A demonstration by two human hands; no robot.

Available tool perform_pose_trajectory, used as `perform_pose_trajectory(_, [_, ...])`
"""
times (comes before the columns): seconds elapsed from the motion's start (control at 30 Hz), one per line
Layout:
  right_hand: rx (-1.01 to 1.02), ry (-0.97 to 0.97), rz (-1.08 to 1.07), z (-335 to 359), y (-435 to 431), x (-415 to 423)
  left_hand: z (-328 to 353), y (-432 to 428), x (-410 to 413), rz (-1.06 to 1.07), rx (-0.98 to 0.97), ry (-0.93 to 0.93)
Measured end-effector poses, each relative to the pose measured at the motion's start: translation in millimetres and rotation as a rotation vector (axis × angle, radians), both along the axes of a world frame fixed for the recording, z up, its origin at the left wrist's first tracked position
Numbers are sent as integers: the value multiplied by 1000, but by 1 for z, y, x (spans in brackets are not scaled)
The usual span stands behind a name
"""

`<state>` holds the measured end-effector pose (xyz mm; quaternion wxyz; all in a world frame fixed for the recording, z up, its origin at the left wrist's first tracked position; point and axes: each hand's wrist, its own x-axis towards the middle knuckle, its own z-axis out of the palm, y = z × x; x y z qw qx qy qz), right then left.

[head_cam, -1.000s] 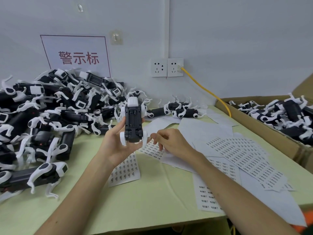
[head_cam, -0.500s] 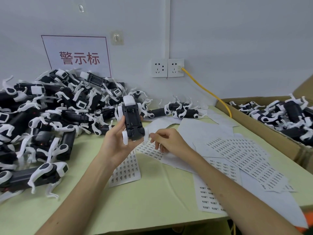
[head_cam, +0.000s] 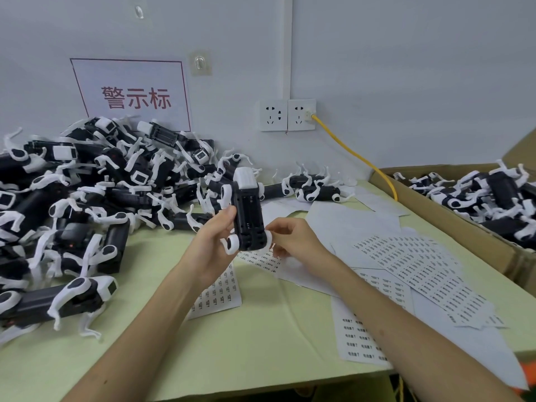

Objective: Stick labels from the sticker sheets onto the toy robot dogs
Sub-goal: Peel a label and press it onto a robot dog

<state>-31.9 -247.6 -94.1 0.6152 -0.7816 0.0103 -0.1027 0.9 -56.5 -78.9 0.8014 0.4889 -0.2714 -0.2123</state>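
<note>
Head view. Left hand (head_cam: 211, 242) grips a dog (head_cam: 249, 219) above the table's (head_cam: 232, 343) middle, belly toward the camera, long axis near upright, white head end uppermost. Right hand (head_cam: 293, 239), fingers curled, sits just right of the dog's lower end, at a rear leg. Whether it pinches a label cannot be told. Sheets (head_cam: 406, 262) lie below it, toward the right edge.

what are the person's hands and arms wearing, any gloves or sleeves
No gloves on the left hand or the right hand, and no rings, watch or bracelet show. The left forearm and the right forearm are bare right to the edge of the picture, with no sleeves in view. The fingers are too small in the frame to tell anything about the nails.
</note>
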Motion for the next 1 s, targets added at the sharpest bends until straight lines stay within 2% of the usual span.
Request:
perform_pose_trajectory(0.33, [36, 17, -17, -6, -2, 3, 0, -3, -4, -49, 88, -97])
perform_pose_trajectory(0.87, [-33, 23, -78, -4, 2, 2, 1, -5, -7, -6, 114, -77])
perform_pose_trajectory(1.0, [-72, 10, -108, -4, 2, 2, 2, -5, -5, -14, 48, -33])
